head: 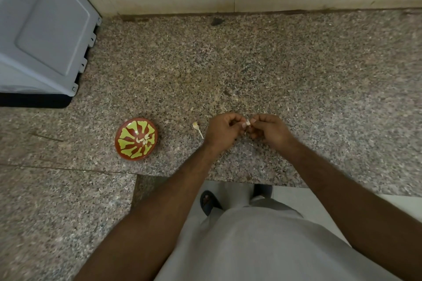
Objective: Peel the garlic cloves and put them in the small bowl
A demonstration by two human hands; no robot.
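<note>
Hands meet over the counter: left hand and right hand both pinch 1 clove with curled fingertips. Bowl, at 9 o'clock from them, holds peeled cloves; stem lies between.

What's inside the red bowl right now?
A few pale peeled garlic cloves lie at the centre of the red bowl. Nothing else shows; whatever lies beneath them is hidden.

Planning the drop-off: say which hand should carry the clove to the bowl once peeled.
Left, probably. The left hand lies nearer the small bowl, which sits on its side; both hands, including the right hand, pinch the garlic clove.
</note>
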